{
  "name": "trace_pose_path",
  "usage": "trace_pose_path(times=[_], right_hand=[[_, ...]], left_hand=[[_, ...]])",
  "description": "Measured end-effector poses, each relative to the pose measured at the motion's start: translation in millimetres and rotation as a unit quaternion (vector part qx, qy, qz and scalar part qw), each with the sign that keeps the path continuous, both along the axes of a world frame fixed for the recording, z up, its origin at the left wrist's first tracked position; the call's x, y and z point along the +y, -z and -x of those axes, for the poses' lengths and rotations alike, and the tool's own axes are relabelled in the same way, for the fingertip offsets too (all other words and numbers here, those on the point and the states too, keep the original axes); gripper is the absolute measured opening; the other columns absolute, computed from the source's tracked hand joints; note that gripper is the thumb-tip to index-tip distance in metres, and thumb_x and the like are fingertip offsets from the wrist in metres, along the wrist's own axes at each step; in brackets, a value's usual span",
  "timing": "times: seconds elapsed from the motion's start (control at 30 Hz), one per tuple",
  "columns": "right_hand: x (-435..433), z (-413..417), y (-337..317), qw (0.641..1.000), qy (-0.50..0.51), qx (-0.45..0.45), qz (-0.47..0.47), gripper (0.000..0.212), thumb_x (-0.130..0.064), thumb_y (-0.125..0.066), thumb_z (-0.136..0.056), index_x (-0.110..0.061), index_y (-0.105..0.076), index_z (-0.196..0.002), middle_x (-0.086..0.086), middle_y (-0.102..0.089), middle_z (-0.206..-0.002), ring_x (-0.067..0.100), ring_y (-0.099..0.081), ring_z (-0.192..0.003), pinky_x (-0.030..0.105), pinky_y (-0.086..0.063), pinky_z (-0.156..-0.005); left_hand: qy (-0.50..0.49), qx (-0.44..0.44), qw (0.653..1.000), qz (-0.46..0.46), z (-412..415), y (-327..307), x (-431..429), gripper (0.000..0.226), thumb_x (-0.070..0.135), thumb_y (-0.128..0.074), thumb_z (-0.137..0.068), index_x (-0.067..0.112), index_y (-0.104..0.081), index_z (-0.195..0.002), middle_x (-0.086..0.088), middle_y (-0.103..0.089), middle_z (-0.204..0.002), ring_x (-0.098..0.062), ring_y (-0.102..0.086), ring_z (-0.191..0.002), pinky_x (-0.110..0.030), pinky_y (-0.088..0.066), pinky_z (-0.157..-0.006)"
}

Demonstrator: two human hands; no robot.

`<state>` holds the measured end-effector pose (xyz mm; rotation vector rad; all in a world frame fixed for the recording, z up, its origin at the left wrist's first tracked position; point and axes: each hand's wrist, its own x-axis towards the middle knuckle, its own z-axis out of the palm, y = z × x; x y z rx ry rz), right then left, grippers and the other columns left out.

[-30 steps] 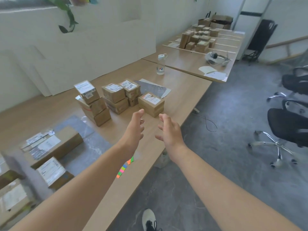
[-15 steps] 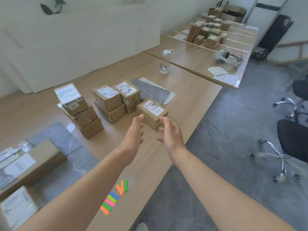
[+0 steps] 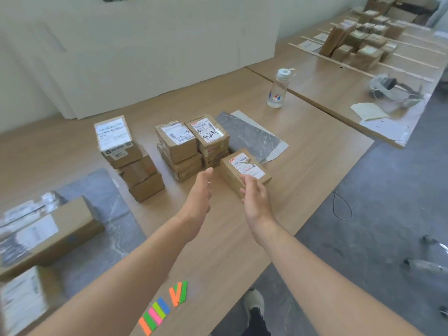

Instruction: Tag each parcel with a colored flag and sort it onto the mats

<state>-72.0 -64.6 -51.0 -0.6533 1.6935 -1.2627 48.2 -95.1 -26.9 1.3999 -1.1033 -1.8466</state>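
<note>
Lying flat by right hand (image 3: 257,203) — brown parcel (image 3: 232,174), torn white label (image 3: 246,166).

left-edge parcels (image 3: 36,238) blurred, cropped; right hand (image 3: 255,202) hides parcel (image 3: 244,169) corner.

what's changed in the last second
Both hands advanced toward the lone parcel: the right hand now reaches its near corner, the left hand hovers open beside it. Nothing is gripped yet. The parcel stacks, colored flags and water bottle stayed put.

One head-worn wide view, forward and down along the table (image 3: 315,151), left edge seemingly soft.
</note>
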Motion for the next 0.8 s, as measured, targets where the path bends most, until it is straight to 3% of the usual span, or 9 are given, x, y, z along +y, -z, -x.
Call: trace_pose_path(times=[0.17,0.23,0.4,0.5,0.57,0.63,0.7,0.8], right_hand=[[-36.9,39.2,20.6,0.999,-0.03,-0.001,-0.012,0.033,-0.038,-0.042,-0.105,-0.029,-0.065,-0.127,-0.022,-0.059,-0.125,0.005,-0.051,-0.126,0.027,-0.037,-0.109],[-51.5,57.8,29.5,0.999,-0.043,0.005,-0.027,0.029,-0.039,-0.042,-0.105,-0.031,-0.066,-0.119,-0.024,-0.061,-0.117,0.005,-0.053,-0.119,0.027,-0.039,-0.106],[-91.4,96.9,55.9,0.995,-0.072,0.047,-0.05,0.043,-0.05,-0.04,-0.095,-0.029,-0.069,-0.12,-0.012,-0.068,-0.12,0.011,-0.062,-0.115,0.04,-0.046,-0.109],[-106.6,118.2,75.1,0.991,-0.098,0.066,-0.059,0.047,-0.056,-0.036,-0.086,-0.034,-0.071,-0.11,-0.011,-0.07,-0.118,0.012,-0.064,-0.114,0.045,-0.048,-0.106],[-115.2,131.6,83.7,0.987,-0.118,0.086,-0.065,0.043,-0.055,-0.036,-0.088,-0.036,-0.069,-0.106,-0.011,-0.066,-0.126,0.013,-0.059,-0.123,0.046,-0.044,-0.109],[-124.7,143.7,89.6,0.984,-0.129,0.102,-0.07,0.046,-0.052,-0.037,-0.095,-0.034,-0.066,-0.125,-0.005,-0.054,-0.146,0.012,-0.045,-0.14,0.045,-0.034,-0.118],[-132.5,157.3,94.5,0.981,-0.135,0.11,-0.088,0.05,-0.043,-0.038,-0.103,-0.024,-0.05,-0.148,-0.005,-0.039,-0.16,0.01,-0.031,-0.149,0.042,-0.024,-0.123],[-143.0,172.4,109.2,0.978,-0.136,0.113,-0.113,0.052,-0.04,-0.039,-0.105,-0.021,-0.043,-0.153,-0.004,-0.042,-0.158,0.013,-0.034,-0.147,0.04,-0.025,-0.123]], left_hand=[[-0.043,-0.017,0.999,-0.027,33.2,20.3,-28.9,0.096,0.073,-0.045,-0.066,0.032,-0.035,-0.153,0.004,-0.039,-0.154,-0.017,-0.036,-0.144,-0.046,-0.026,-0.12],[-0.05,-0.027,0.998,-0.034,50.0,30.8,-40.3,0.097,0.075,-0.046,-0.064,0.033,-0.038,-0.151,0.004,-0.04,-0.152,-0.017,-0.037,-0.143,-0.045,-0.027,-0.12],[-0.093,-0.029,0.993,-0.066,94.8,61.7,-71.4,0.055,0.063,-0.04,-0.095,0.036,-0.045,-0.143,0.002,-0.038,-0.154,-0.018,-0.035,-0.145,-0.047,-0.027,-0.12],[-0.118,-0.039,0.989,-0.076,118.8,76.1,-83.9,0.025,0.057,-0.034,-0.1,0.049,-0.056,-0.11,0.008,-0.041,-0.148,-0.017,-0.032,-0.146,-0.051,-0.024,-0.121],[-0.136,-0.046,0.985,-0.091,130.9,80.6,-88.3,0.022,0.055,-0.033,-0.101,0.051,-0.054,-0.096,0.013,-0.044,-0.135,-0.016,-0.031,-0.146,-0.053,-0.024,-0.12],[-0.146,-0.054,0.982,-0.105,139.7,86.2,-94.2,0.022,0.056,-0.032,-0.101,0.049,-0.053,-0.098,0.013,-0.041,-0.135,-0.018,-0.029,-0.147,-0.053,-0.026,-0.119],[-0.154,-0.058,0.979,-0.121,145.8,95.0,-100.9,0.023,0.058,-0.032,-0.1,0.048,-0.048,-0.113,0.011,-0.038,-0.142,-0.021,-0.028,-0.148,-0.053,-0.028,-0.118],[-0.145,-0.065,0.979,-0.127,152.7,110.2,-110.1,0.042,0.059,-0.032,-0.098,0.044,-0.052,-0.132,0.012,-0.035,-0.153,-0.021,-0.03,-0.146,-0.052,-0.029,-0.118]])
